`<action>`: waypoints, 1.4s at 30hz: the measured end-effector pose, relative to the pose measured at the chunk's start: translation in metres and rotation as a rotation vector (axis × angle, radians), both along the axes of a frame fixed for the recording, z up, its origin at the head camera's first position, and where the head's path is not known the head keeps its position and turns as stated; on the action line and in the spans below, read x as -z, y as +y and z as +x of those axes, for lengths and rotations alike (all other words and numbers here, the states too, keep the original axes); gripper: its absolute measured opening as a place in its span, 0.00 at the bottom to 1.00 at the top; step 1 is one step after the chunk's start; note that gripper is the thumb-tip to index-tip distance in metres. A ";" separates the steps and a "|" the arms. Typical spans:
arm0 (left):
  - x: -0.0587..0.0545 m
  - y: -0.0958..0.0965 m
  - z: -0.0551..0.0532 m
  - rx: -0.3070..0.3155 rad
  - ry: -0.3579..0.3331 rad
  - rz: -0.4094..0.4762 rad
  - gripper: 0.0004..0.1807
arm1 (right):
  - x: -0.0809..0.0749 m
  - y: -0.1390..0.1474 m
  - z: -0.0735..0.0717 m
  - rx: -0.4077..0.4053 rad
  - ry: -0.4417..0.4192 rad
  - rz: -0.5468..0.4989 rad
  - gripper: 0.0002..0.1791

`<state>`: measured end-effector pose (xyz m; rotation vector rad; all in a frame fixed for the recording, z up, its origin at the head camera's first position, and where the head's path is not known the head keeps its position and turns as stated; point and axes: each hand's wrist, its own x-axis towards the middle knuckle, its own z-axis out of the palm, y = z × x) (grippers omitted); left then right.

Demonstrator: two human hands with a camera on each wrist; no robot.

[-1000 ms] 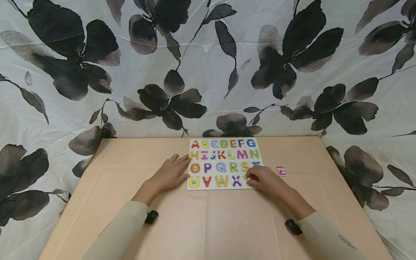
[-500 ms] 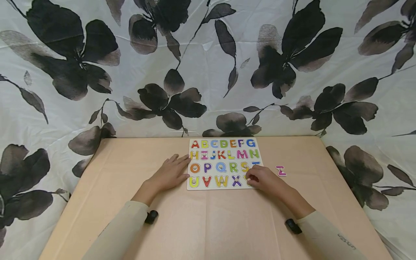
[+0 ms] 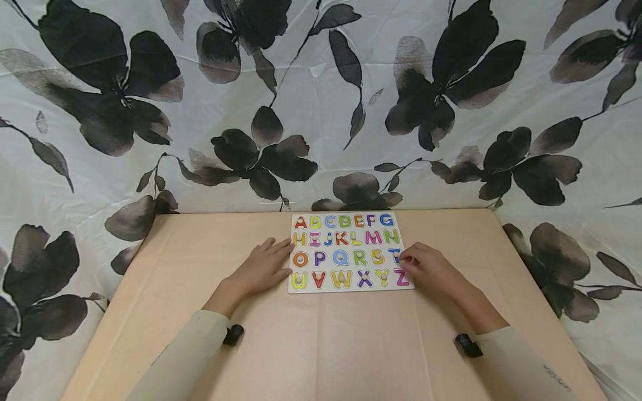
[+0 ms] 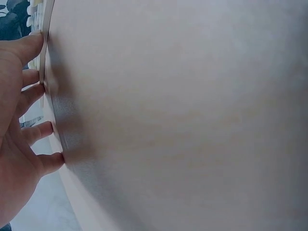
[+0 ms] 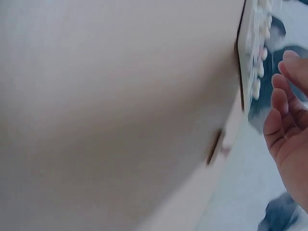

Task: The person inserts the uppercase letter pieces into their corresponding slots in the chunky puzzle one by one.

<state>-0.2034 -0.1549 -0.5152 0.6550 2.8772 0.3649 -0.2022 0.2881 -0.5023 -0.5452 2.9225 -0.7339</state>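
Note:
A white alphabet puzzle board [image 3: 346,268] with rows of coloured knobbed letters lies at the table's far edge. At its left edge my left hand [image 3: 264,266] rests on the table, fingers extended and fingertips against the board. In the left wrist view, the spread fingers [image 4: 41,163] touch down along that edge. My right hand [image 3: 432,269] is over the board's right edge, beside the T [image 3: 394,255] and Z [image 3: 401,277]. Its fingers [image 5: 273,122] are loosely bent with nothing between them. The yellow Y [image 3: 382,277] sits in the bottom row. One loose letter piece [image 5: 216,147] lies off the board.
The board rests on a light tan table [image 3: 321,345]. Behind and around it hangs a white cloth [image 3: 341,139] with dark flower prints. Black wrist cameras [image 3: 468,346] are worn at both cuffs.
My right hand has left the yellow Y and shifted right, uncovering the Y and the Z place. It now covers the loose pink Z in the head view. My left hand stays put.

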 end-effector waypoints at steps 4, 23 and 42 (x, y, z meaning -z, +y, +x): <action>0.000 -0.001 -0.001 0.003 0.001 -0.005 0.38 | -0.005 0.022 -0.003 0.063 0.005 0.004 0.10; -0.003 0.000 0.000 0.012 -0.006 0.008 0.38 | 0.003 0.066 -0.014 0.103 -0.079 0.025 0.11; 0.002 -0.001 -0.001 0.011 0.015 0.001 0.38 | 0.007 0.062 -0.016 0.051 -0.023 0.086 0.09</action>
